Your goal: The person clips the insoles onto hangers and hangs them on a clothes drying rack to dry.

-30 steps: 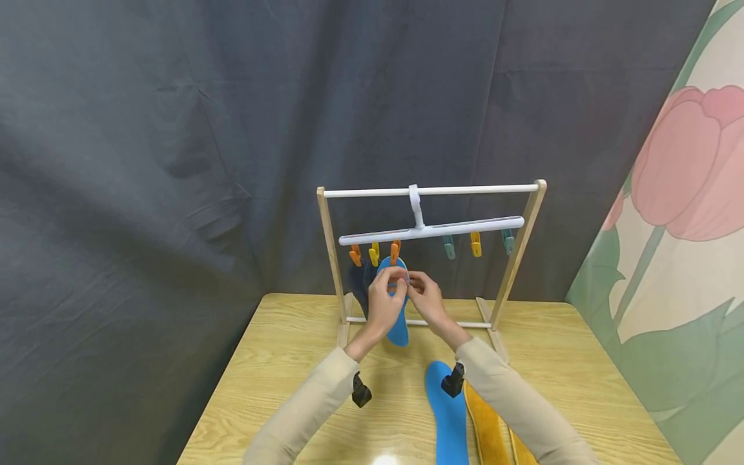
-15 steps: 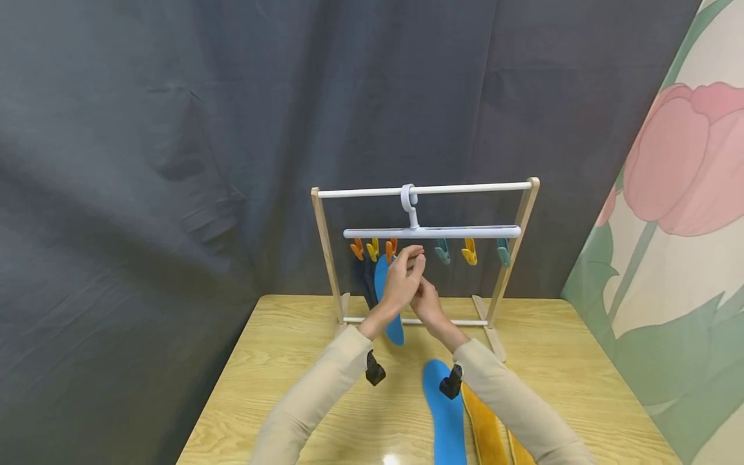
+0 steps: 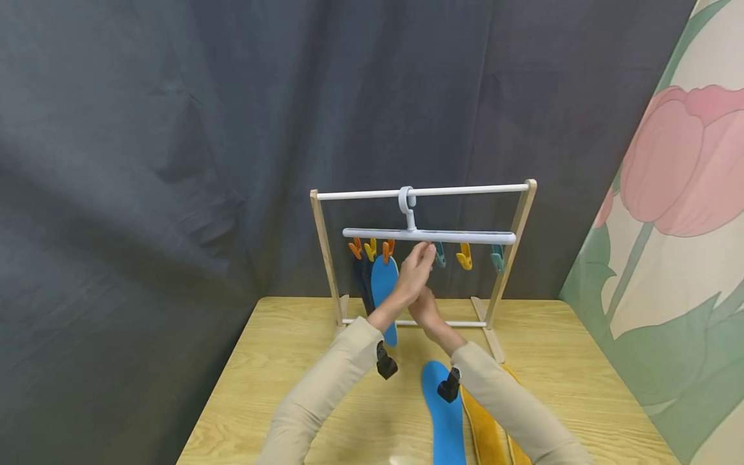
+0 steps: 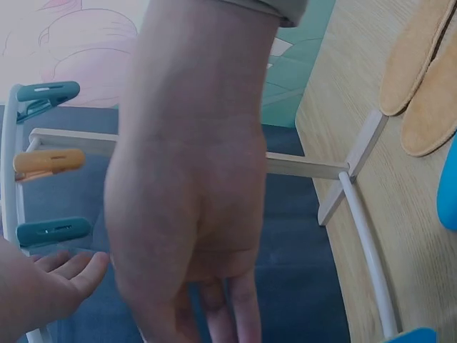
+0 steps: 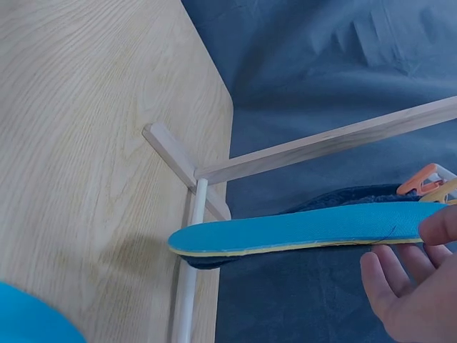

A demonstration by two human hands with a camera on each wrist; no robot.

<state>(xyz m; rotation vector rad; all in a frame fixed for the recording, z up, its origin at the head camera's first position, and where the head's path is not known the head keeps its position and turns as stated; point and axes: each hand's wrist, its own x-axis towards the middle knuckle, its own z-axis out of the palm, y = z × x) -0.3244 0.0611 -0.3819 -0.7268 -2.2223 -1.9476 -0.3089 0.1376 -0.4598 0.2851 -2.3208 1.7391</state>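
A blue insole (image 3: 385,284) hangs from an orange clothespin (image 3: 388,250) on the white hanger (image 3: 465,237). Dark insoles (image 3: 364,284) hang just left of it. My left hand (image 3: 414,271) reaches up under the hanger bar, its fingertips close to a teal clothespin (image 4: 53,232) in the left wrist view. Lower down, my right hand (image 3: 427,310) stays right of the blue insole, partly behind my left wrist. Its fingers are relaxed and overlap the insole's upper end in the right wrist view, where thumb and fingers (image 5: 389,275) stand apart.
A wooden rack (image 3: 525,213) with white rods carries the hanger. A yellow clothespin (image 3: 464,257) and another teal one hang on its right side. Another blue insole (image 3: 446,413) and tan insoles (image 3: 485,426) lie on the table (image 3: 279,349). A dark curtain covers the back.
Both hands have come away from the hanging blue insole. My left hand has moved up and right to the hanger bar; the right has drawn slightly down. The tilted hanger has swung nearly level.
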